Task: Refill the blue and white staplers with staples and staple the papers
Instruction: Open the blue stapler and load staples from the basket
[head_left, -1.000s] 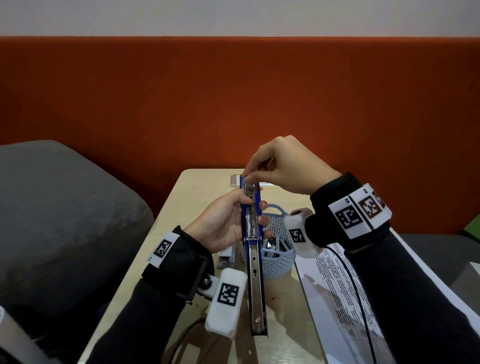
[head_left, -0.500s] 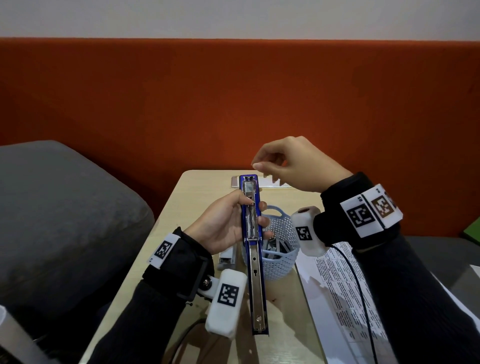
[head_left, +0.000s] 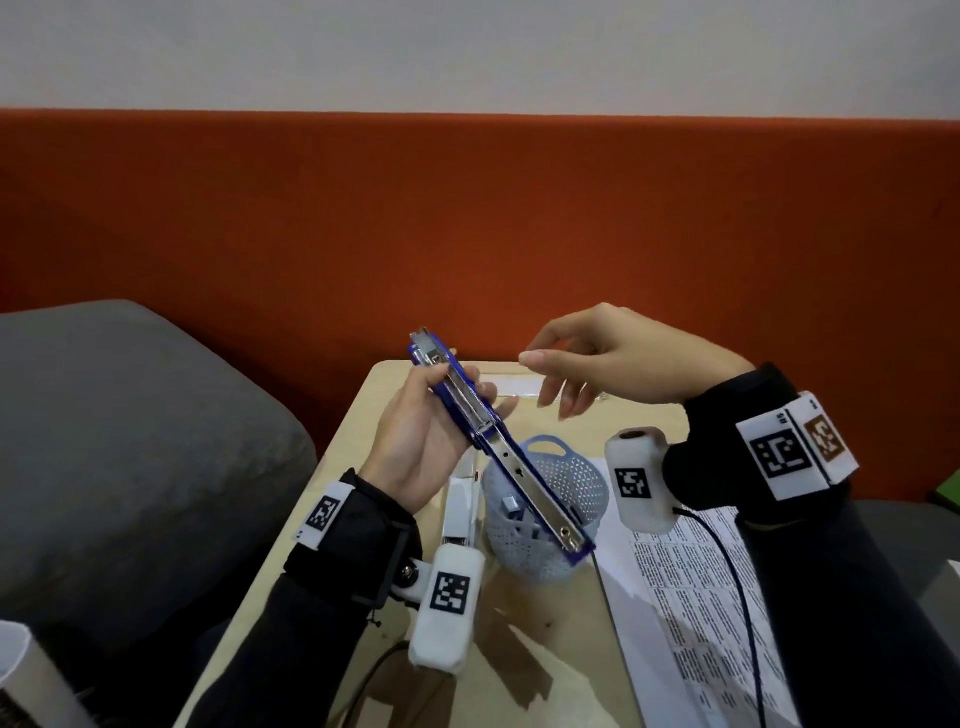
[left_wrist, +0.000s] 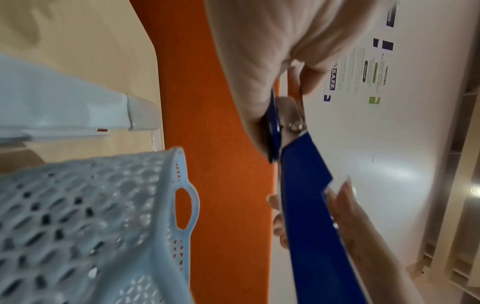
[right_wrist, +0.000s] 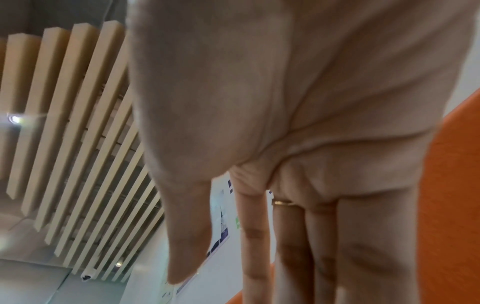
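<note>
Left hand: I see it gripping the blue stapler, swung open, tilted above the surface.
Right hand: fingers loosely spread, holding nothing, just beside the stapler's top end.
White stapler: lies on the surface beside the basket.
Papers: flat, right of the basket.

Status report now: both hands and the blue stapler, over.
Left hand grips blue stapler, opened flat, tilted over basket. Right hand open, empty, apart from stapler. White stapler on table. Nothing in the way.
</note>
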